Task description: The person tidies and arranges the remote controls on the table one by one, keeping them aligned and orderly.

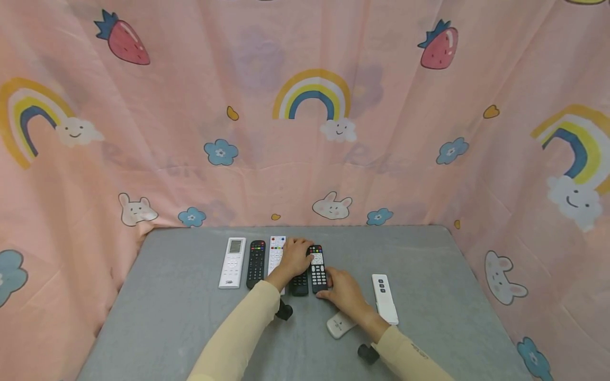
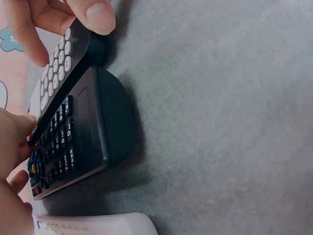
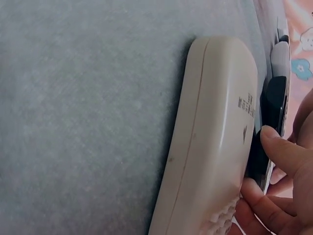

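A: What is seen nearest?

B: An off-white remote (image 1: pixel 336 326) is laid on the grey tabletop (image 1: pixel 433 286), partly covered by the right wrist. A slim white remote (image 1: pixel 386 301) with dark buttons is placed just to its right.

A: And the right hand (image 1: pixel 345 289)?

B: The near end of a black remote with white keys (image 1: pixel 317 276) is pinched by its thumb and fingers. That remote is placed at the right end of a row, just beside a plain black remote (image 1: pixel 299 287).

A: What is touched by the left hand (image 1: pixel 294 256)?

B: The pinched remote's far end. Whether it is gripped by those fingers cannot be told. A white remote with coloured buttons (image 1: pixel 276 253) is partly hidden beneath that hand. Farther left, a dark remote (image 1: pixel 256 264) and a white remote with a display (image 1: pixel 233 270) are lined up.

A: Beyond?

B: The tabletop is backed by a pink curtain (image 1: pixel 267 180).
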Demonstrator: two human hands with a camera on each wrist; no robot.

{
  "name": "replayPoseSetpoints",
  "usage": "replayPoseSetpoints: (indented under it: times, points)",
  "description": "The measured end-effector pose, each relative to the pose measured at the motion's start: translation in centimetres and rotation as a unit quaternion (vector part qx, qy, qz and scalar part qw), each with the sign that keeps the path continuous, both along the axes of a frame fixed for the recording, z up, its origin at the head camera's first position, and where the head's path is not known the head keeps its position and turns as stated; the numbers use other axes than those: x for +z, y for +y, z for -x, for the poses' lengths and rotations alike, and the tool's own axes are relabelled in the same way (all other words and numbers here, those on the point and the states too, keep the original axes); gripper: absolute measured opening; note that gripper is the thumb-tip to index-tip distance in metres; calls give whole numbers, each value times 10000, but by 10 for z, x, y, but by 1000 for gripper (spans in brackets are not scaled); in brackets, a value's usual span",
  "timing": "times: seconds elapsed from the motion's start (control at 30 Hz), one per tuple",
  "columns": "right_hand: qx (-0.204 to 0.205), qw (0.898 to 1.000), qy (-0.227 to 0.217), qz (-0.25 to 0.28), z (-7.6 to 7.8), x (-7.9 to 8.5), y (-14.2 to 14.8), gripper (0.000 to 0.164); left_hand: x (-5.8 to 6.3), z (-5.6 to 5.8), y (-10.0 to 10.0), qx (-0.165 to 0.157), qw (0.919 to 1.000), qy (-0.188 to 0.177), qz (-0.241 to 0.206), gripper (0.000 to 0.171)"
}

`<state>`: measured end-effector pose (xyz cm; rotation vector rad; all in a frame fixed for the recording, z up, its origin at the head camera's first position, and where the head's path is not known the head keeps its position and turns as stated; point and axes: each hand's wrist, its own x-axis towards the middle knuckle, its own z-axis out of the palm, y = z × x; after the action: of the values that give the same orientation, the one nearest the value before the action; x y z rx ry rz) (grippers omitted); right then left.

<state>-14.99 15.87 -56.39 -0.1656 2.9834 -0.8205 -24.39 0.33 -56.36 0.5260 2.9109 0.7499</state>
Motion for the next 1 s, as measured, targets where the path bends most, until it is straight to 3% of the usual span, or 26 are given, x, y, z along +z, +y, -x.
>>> replayPoseSetpoints:
  times: [0.27, 0.43, 0.63, 0.87, 1.0]
  points:
    - [195, 9988, -197, 401, -2, 4, 11, 80, 10, 0, -3, -239, 9995, 140, -130, 44]
    - [273, 9959, -468, 720, -6, 13, 24, 72, 17, -9, -7, -576, 9965, 410, -448, 42]
    - [144, 9978, -152, 624, -17, 22, 52, 66, 22, -35, -13, -1030, 9902, 405, -856, 42]
    - [265, 9971, 586, 410, -34, 23, 84, 63, 21, -73, -20, -1388, 9848, 462, -937, 42]
    - [272, 9965, 731, 310, -42, 22, 95, 62, 18, -92, -20, -1500, 9833, 451, -927, 46]
